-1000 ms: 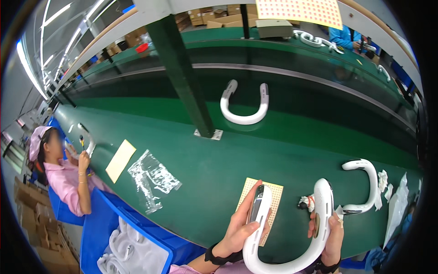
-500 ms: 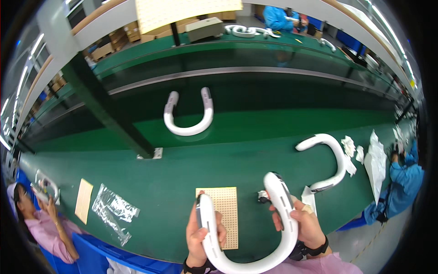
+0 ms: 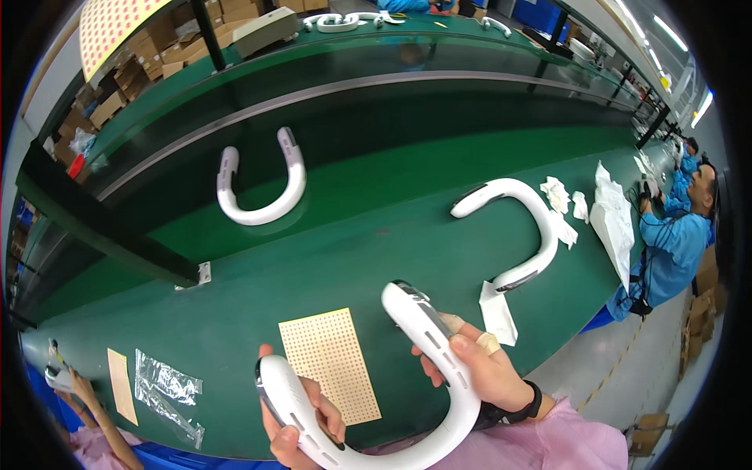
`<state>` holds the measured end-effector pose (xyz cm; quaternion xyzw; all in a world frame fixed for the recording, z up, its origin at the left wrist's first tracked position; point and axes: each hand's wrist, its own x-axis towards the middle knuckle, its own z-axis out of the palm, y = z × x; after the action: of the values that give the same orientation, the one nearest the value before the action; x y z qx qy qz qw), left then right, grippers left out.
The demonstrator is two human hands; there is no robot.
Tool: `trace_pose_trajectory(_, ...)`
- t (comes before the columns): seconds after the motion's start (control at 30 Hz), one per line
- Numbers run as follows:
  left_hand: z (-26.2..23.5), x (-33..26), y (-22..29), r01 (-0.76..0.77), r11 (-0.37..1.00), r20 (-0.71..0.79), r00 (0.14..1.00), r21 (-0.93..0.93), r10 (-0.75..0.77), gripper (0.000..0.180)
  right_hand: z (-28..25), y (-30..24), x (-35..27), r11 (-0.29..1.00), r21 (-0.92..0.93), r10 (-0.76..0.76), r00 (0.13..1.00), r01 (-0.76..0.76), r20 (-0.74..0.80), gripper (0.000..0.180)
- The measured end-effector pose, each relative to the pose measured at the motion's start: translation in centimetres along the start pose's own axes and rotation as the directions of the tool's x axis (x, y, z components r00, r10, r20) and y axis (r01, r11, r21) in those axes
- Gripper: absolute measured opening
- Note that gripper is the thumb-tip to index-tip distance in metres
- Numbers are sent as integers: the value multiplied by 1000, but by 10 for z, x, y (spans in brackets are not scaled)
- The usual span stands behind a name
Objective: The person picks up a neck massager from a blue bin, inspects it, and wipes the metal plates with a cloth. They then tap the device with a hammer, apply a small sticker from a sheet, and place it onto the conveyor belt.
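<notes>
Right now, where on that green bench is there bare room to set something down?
Bare green lies between the dotted sheet and the far U-shaped piece, and left of the sheet toward the plastic bag. It is crowded on the right: another U-piece, white wipes and paper. Both hands hold a third.

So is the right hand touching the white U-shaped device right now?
Touching. The head view shows the right hand wrapped around one arm of the white U-shaped device, fingers pressed on it.
</notes>
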<state>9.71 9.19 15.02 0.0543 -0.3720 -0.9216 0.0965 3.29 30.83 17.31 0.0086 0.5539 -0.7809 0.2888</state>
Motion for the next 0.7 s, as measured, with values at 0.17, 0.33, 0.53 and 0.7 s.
trace_pose_trajectory(0.17, -5, 8, -11, 49, 999, -72, 996, -14, -50, 87, -12, -7, -5, 995, -89, 42, 996, -35, 85, 55)
trace_pose_trajectory(0.33, -7, 7, -7, 70, 991, -161, 983, -116, -89, 90, -11, -3, -3, 997, -61, 60, 996, -56, 73, 55)
trace_pose_trajectory(0.53, -12, 11, -26, -51, 966, -233, 972, -255, -10, 87, -22, 4, -19, 943, 258, 106, 922, -212, 373, 73)
trace_pose_trajectory(0.7, -6, 18, -40, 94, 965, -210, 977, 244, -42, 78, -34, -31, -22, 972, 197, -155, 978, 126, 140, 36)
